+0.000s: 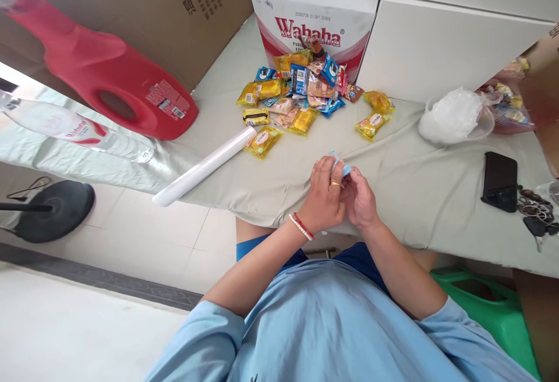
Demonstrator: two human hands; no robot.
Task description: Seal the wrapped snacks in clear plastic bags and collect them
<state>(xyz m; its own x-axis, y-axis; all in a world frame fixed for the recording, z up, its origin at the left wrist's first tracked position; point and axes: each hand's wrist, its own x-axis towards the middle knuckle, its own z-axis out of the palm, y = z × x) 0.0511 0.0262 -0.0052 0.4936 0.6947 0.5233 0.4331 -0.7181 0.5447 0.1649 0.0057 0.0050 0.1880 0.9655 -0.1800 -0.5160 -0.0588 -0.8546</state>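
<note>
Blue-and-clear small packet [343, 167] sits pinched between both hands at the near edge of the desk [406, 178]; left hand [324, 195] and right hand [358, 197] press together, fingers closed narrow on the packet, likely to keep the thin crinkly film steady; grey cloth covers the desk, wrinkled and soft; heap of snack packs [297, 99] lies well apart behind, glossy yellow and blue pillow shapes; white plastic roll [205, 166] lies slanted over the desk edge; red jug [100, 67] on its side, smooth moulded handle; black phone [499, 181] flat at right.
</note>
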